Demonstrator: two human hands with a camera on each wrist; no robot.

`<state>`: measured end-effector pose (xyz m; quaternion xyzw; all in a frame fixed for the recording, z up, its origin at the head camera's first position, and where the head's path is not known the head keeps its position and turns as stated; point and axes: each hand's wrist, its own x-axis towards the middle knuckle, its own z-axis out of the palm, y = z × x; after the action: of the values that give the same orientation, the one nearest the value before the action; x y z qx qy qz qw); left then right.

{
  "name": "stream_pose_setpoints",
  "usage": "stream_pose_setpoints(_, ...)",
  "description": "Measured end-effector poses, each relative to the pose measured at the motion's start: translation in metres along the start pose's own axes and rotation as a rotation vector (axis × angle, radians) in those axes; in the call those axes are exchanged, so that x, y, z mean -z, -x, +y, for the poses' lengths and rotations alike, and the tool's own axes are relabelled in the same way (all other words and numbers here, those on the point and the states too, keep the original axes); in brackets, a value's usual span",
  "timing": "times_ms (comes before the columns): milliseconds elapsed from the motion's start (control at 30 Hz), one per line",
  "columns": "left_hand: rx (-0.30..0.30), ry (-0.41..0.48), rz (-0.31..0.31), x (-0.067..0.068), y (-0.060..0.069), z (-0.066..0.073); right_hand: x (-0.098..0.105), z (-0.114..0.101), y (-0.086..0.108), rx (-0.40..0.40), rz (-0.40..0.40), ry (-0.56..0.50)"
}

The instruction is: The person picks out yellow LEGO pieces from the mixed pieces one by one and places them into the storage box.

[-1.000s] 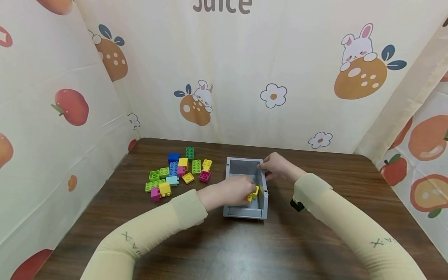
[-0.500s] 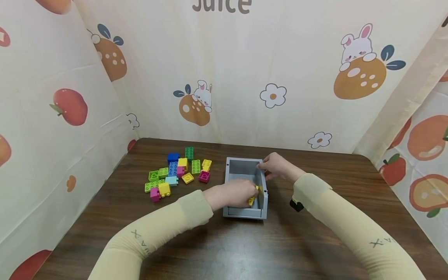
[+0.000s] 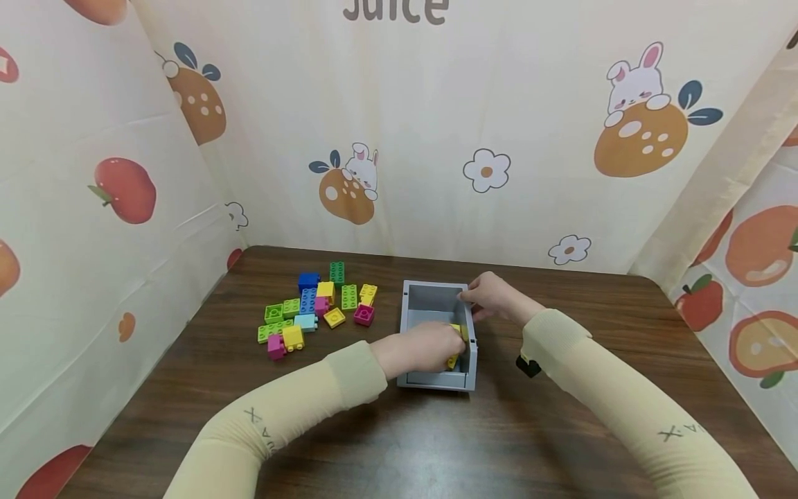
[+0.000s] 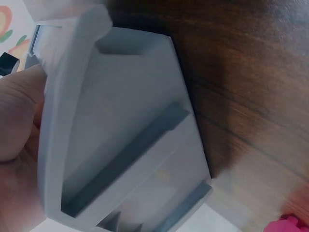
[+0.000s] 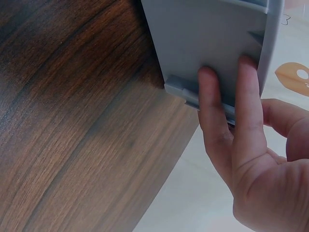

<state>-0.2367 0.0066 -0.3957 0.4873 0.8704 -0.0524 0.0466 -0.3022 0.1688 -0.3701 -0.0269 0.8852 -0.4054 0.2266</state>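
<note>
A grey box [image 3: 436, 380] stands on the table, open at the top. My left hand [image 3: 427, 346] reaches over its left side with curled fingers at a yellow brick [image 3: 453, 362] near the right wall; the fingertips are hidden. More yellow shows just behind the knuckles. At the back right corner my right hand [image 3: 492, 294] grips the box wall. In the right wrist view, two fingers of my right hand [image 5: 256, 150] lie along the outside of the box [image 5: 207, 38], the thumb on the other side. The left wrist view shows my left hand [image 4: 17, 121] behind a box wall [image 4: 125, 101].
Several loose bricks lie left of the box, among them a magenta brick [image 3: 364, 315], a dark green brick [image 3: 337, 272], a blue brick [image 3: 308, 301] and a yellow brick [image 3: 293, 338]. A patterned curtain [image 3: 424, 104] hangs behind the brown table [image 3: 436, 443].
My left hand has shifted slightly right inside the box, and the yellow pieces by its fingers have changed position. The right hand and the box have stayed in place.
</note>
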Motion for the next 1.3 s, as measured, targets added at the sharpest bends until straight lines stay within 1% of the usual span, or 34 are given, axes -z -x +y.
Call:
stream_pose_setpoints(200, 0.007, 0.005, -0.021, -0.005, -0.001, 0.000, 0.000, 0.000, 0.000, -0.001, 0.001, 0.005)
stream_pose_setpoints(300, 0.004, -0.012, -0.022, -0.006, -0.002, 0.000, -0.001, 0.000, 0.000, -0.003, 0.002, 0.002)
stream_pose_setpoints(433, 0.008, -0.031, -0.032, -0.006, -0.004, 0.001, 0.000, -0.001, -0.001, -0.012, 0.007, 0.006)
stream_pose_setpoints(567, 0.015, -0.028, -0.045, -0.005, -0.005, 0.000, 0.000, -0.001, -0.001, -0.022, 0.010, 0.006)
stream_pose_setpoints(767, 0.002, -0.046, -0.040, -0.003, -0.004, -0.002, -0.001, -0.002, -0.001, -0.023, 0.008, 0.011)
stream_pose_setpoints(933, -0.008, -0.049, -0.029, 0.000, -0.002, -0.004, -0.001, -0.001, -0.001, -0.031, 0.008, 0.006)
stream_pose_setpoints(1167, 0.009, -0.041, -0.026, 0.008, 0.002, -0.003, -0.001, -0.002, -0.001, -0.034, 0.002, 0.000)
stream_pose_setpoints(1300, 0.023, -0.017, -0.030, 0.014, 0.006, -0.003, -0.001, -0.003, -0.001, -0.029, 0.000, -0.001)
